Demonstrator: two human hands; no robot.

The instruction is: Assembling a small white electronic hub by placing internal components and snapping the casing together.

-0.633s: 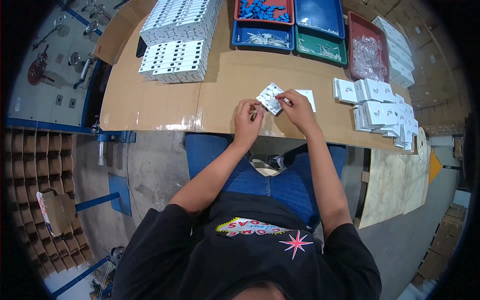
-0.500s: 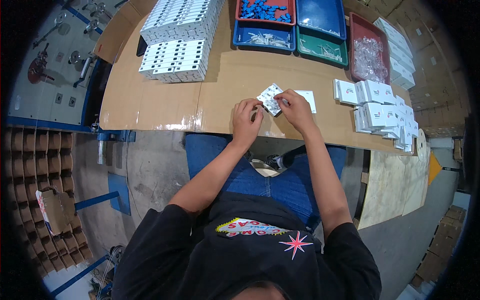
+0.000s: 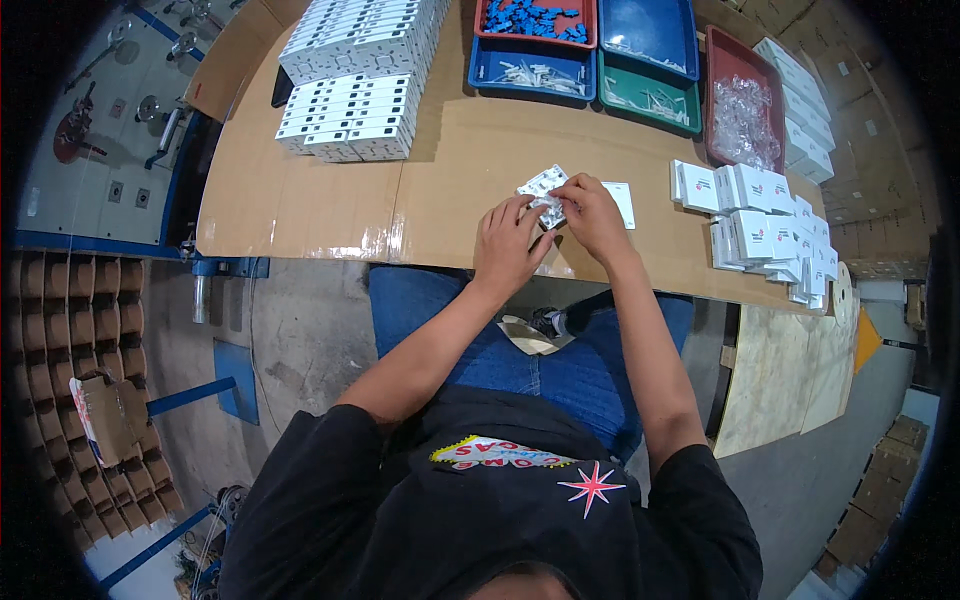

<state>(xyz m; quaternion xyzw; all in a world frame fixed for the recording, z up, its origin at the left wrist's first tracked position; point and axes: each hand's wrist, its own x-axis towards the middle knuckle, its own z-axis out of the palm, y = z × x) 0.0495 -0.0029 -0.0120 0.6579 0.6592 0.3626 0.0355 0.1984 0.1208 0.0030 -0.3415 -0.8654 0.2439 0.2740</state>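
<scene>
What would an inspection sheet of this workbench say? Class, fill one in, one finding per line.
Surface: cardboard-covered bench, flat.
Job's things: small white packet held over the bench by left hand and right hand; white card beside them.
Clutter: stacked white boxes far left; small white boxes right; blue, green and red trays of small parts at the back.
Hands: both pinch the packet.
Cables: nothing seen.
Surroundings: concrete floor, cardboard dividers left.

Matt brown cardboard covers the table [image 3: 330, 200]. Glossy clear plastic bags [image 3: 742, 115] fill a smooth red plastic tray [image 3: 722, 62].
</scene>
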